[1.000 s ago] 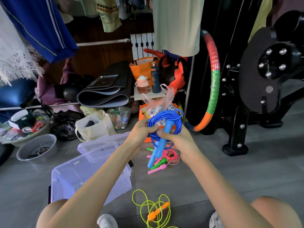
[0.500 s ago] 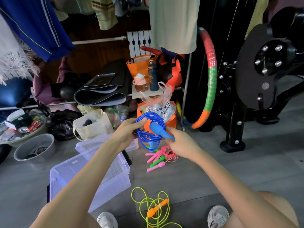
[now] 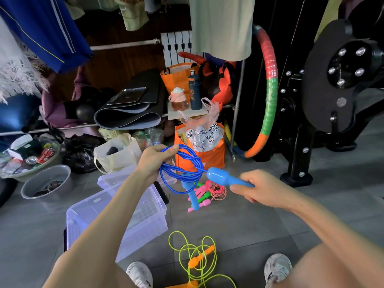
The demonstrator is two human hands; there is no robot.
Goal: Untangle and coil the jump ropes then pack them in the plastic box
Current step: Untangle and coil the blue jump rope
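Person is finishing the blue coil; nothing is looking packed yet.
Left hand (image 3: pixel 153 163) is gripping the looped blue plastic-cord jump rope (image 3: pixel 182 170) in the air, just beyond the clear plastic storage box (image 3: pixel 143 225). Right hand (image 3: pixel 262 190) is closing its fingers round one blue plastic handle (image 3: pixel 223 177) and holding it out sideways. The second blue handle (image 3: pixel 193 197) is dangling under the coil. My read: the blue rope is mostly coiled, its ends not yet tucked in, and no rope is showing inside the box. The small pink-and-green-handled ropes (image 3: pixel 204 194) are lying bunched on the floor beyond, and the neon yellow rope with orange handles (image 3: pixel 196 256) is sprawling loose near the shoes. So roughly one of three is nearing done, with all the packing remaining.
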